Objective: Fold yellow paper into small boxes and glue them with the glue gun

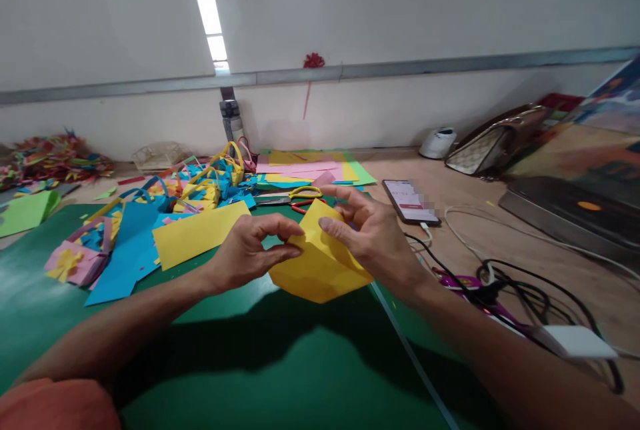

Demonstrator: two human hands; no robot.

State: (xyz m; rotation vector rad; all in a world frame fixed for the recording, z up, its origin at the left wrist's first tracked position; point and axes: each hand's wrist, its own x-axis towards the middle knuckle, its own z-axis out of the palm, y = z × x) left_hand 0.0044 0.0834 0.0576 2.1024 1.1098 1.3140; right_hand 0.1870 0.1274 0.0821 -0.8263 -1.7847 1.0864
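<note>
A folded sheet of yellow paper (pixel 320 273) is held up above the green mat, with creases across it. My left hand (pixel 260 247) pinches its left edge between thumb and fingers. On the other side my right hand (pixel 373 233) grips the paper, its thumb on the near face and its fingers partly hidden behind. Just beyond the hands lie scissors with yellow handles (pixel 306 193) and red-handled scissors (pixel 301 206), partly covered by the paper. To the left of my left hand rests a flat yellow sheet (pixel 200 237).
Blue paper (pixel 127 243) and a pink paper basket (pixel 83 260) lie on the green mat (pixel 240 363) at left. Stacked coloured sheets (pixel 310 167) sit at the back. On the right are a phone (pixel 411 202), cables (pixel 535 297) and a handbag (pixel 490 140).
</note>
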